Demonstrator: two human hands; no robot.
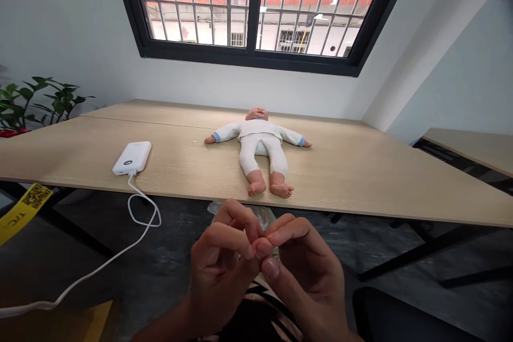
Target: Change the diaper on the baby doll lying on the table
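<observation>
My left hand (224,267) and my right hand (306,272) meet at the fingertips below the table's front edge. Both are closed in a pinch, thumbs and fingers pressed together; whatever they hold, if anything, is too small to make out. Beyond them a baby doll (260,136) in white clothes with blue cuffs lies on its back on the wooden table (352,171), arms spread and bare feet towards me. Neither hand touches the doll. Some clear plastic (264,216) shows just behind my fingers, partly hidden by them.
A white power bank (132,158) lies at the table's left, its white cable (120,251) hanging over the front edge. A yellow tag (24,211) is at far left, a plant (36,99) behind. A black chair (393,315) stands at lower right.
</observation>
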